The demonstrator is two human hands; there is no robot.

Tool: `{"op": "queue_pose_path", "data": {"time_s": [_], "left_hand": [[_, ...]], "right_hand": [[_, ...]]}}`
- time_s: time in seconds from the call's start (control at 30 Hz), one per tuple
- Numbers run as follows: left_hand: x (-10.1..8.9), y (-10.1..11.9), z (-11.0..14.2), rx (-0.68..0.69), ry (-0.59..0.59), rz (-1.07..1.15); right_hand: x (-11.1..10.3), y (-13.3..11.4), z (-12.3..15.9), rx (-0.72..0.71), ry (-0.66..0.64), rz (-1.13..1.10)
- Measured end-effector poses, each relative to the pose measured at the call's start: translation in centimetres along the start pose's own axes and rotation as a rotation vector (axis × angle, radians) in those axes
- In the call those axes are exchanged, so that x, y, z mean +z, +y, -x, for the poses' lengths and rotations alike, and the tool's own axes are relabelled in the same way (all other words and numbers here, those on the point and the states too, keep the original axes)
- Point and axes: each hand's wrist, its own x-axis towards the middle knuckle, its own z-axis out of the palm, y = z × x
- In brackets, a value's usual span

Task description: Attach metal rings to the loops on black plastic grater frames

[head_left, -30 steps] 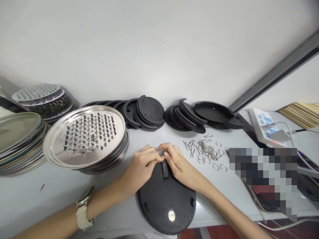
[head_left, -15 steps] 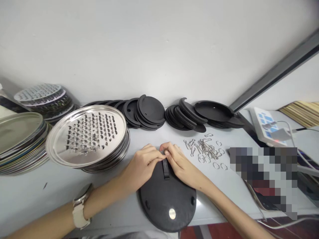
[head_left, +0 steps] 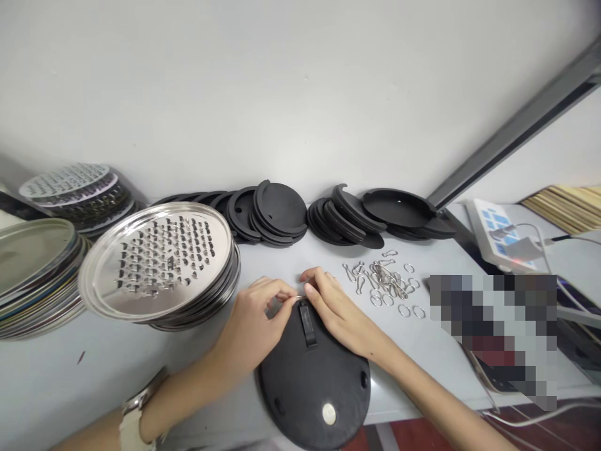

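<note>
A round black plastic disc [head_left: 314,388] lies on the bench in front of me, with a raised strap-like tab [head_left: 307,326] near its far edge and a pale round sticker close to its near edge. At the far end of that tab, my left hand [head_left: 263,319] pinches a small thin metal piece [head_left: 301,297], too small to tell whether ring or clip. My right hand [head_left: 335,307] lies along the disc's far right edge, its thumb and forefinger closed at the same piece. Loose metal rings and clips [head_left: 387,279] are scattered to the right of my right hand.
Round metal grater plates [head_left: 159,263] are stacked at left, with more round plates [head_left: 35,257] beyond. Black plastic discs [head_left: 282,210] and rimmed black pieces [head_left: 399,210] line the wall. A white power strip [head_left: 493,238] with cables and a pixelated area lie at right.
Both hands have shifted slightly left at the tab's end, and their fingertips have parted a little, showing the metal piece between them. The disc has turned slightly.
</note>
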Motion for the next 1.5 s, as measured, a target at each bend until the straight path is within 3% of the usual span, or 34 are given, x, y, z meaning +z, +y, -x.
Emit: {"op": "queue_pose_path", "data": {"time_s": [0.17,0.47,0.7,0.9,1.07,1.5], "left_hand": [[0.2,-0.1,0.8,-0.082,0.017,0.025],[0.8,0.0,0.4,0.056,0.066,0.005],[0.5,-0.8,0.7,0.047,-0.018,0.144],[0.1,-1.0,0.6,-0.013,-0.018,0.132],[-0.2,-0.9,0.1,-0.064,-0.086,0.176],[0.1,-0.9,0.0,-0.034,-0.07,0.215]], "right_hand": [[-0.2,-0.4,0.0,0.006,-0.013,-0.003],[0.0,-0.3,0.0,0.025,-0.008,0.025],[0.0,-0.2,-0.1,0.009,-0.014,0.043],[0.0,-0.2,0.0,0.006,-0.015,0.052],[-0.2,-0.3,0.1,0.013,-0.023,0.054],[-0.3,-0.4,0.0,0.018,-0.054,0.071]]}}
